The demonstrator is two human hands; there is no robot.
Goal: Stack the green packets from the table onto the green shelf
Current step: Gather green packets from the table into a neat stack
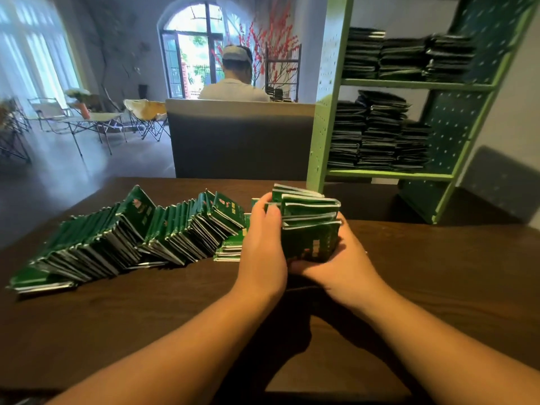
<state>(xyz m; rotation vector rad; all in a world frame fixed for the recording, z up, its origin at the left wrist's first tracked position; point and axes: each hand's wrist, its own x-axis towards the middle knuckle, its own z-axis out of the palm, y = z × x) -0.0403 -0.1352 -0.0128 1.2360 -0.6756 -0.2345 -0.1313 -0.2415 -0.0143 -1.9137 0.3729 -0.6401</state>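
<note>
A long leaning row of green packets (122,238) lies across the dark wooden table (438,273) to the left. I hold a bundle of several green packets (309,223) just above the table between both hands. My left hand (263,244) grips its left side with fingers curled over the top. My right hand (339,264) cups it from below and the right. The green shelf (327,118) stands at the back right of the table, with stacks of dark green packets (380,135) on two levels.
A few flat packets (230,249) lie on the table beside my left hand. Behind the table stands a grey partition (239,141), with a person seated beyond it, back turned. Folding chairs and a small table stand far left.
</note>
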